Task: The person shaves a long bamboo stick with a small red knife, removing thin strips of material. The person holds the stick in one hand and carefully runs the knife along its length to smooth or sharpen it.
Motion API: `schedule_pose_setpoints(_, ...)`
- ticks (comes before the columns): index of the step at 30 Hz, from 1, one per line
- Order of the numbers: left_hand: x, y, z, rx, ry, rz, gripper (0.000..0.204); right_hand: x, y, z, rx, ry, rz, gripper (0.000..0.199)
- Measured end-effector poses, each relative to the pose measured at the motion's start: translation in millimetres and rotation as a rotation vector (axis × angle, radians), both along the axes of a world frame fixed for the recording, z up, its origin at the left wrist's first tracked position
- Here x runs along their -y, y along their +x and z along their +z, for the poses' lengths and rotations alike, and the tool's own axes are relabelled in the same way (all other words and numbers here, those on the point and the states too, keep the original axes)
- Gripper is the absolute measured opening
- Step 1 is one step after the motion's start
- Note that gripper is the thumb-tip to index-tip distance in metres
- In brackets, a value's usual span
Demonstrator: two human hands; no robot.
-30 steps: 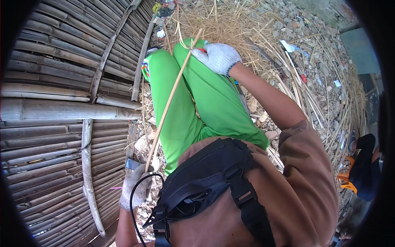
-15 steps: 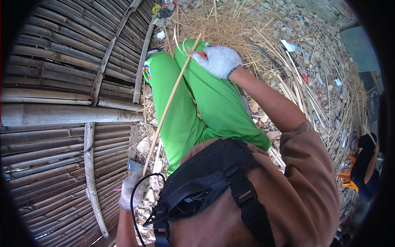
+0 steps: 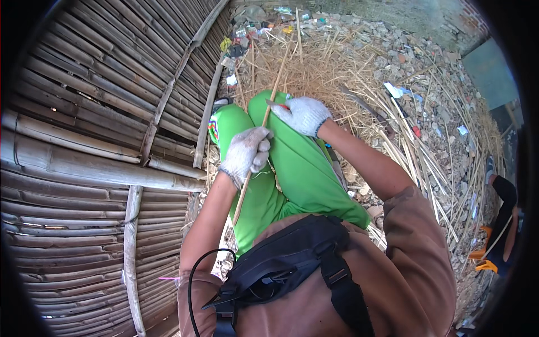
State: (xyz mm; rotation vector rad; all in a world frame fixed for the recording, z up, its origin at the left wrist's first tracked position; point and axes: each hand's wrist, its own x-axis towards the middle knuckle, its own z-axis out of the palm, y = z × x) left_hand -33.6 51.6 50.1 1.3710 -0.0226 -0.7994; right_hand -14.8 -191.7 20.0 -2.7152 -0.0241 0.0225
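Note:
A long, thin bamboo strip (image 3: 278, 80) slants across my green-trousered legs (image 3: 297, 151), its far end reaching past my knees. My left hand (image 3: 245, 150), in a whitish knit glove, is closed around the strip near its middle. Over my right knee, my gloved right hand (image 3: 304, 116) grips a small knife (image 3: 276, 105) with a red part showing at the fingers. Its short blade lies against or just over the strip; contact is hard to make out. Most of the handle is hidden in the glove.
A slatted bamboo wall (image 3: 73, 213) runs along my left. Straw-like shavings (image 3: 314, 67) cover the ground ahead, with rubble around them. Pale split strips (image 3: 415, 151) lie at my right. A black bag (image 3: 286, 247) sits at my waist. Another person's arm (image 3: 503, 194) shows at the far right.
My left hand has come up from beside my hip to the strip's middle. The strip has slid away from me past the knife. My right hand stays near my knee.

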Motion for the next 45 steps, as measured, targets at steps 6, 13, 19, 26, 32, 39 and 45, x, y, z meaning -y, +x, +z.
schedule_pose_setpoints(6, 3.0, 12.1, 5.3, 0.049, 0.126, -0.065, 0.022, 1.8, -6.2, 5.6, -0.032, 0.025, -0.027, 0.081)
schedule_pose_setpoints(13, -29.3, -46.1, 29.9, 0.209, 0.449, -0.104, 0.035, 9.7, -4.0, -3.3, -0.029, 0.065, -0.019, 0.083)
schedule_pose_setpoints(19, -64.8, -94.7, 50.0, 0.236, 0.533, -0.119, 0.039, 11.3, -4.5, -7.1, -0.024, 0.038, -0.036, 0.086)
schedule_pose_setpoints(26, -157.8, -188.7, 62.0, 0.395, 0.767, -0.172, 0.036, 7.6, -9.6, 5.3, -0.047, 0.082, -0.074, 0.084)
schedule_pose_setpoints(32, -190.7, -236.6, 60.4, 0.288, 0.715, -0.066, 0.043, 7.0, -20.3, 7.8, 0.005, 0.043, -0.063, 0.081)
schedule_pose_setpoints(39, -113.1, -150.2, 29.5, 0.215, 0.558, -0.028, 0.039, 4.9, -11.7, 9.6, -0.024, 0.03, -0.029, 0.089)
schedule_pose_setpoints(45, -19.7, -30.1, 42.5, 0.252, 0.416, -0.113, 0.034, 6.5, -4.2, -1.9, 0.001, 0.054, -0.025, 0.085)
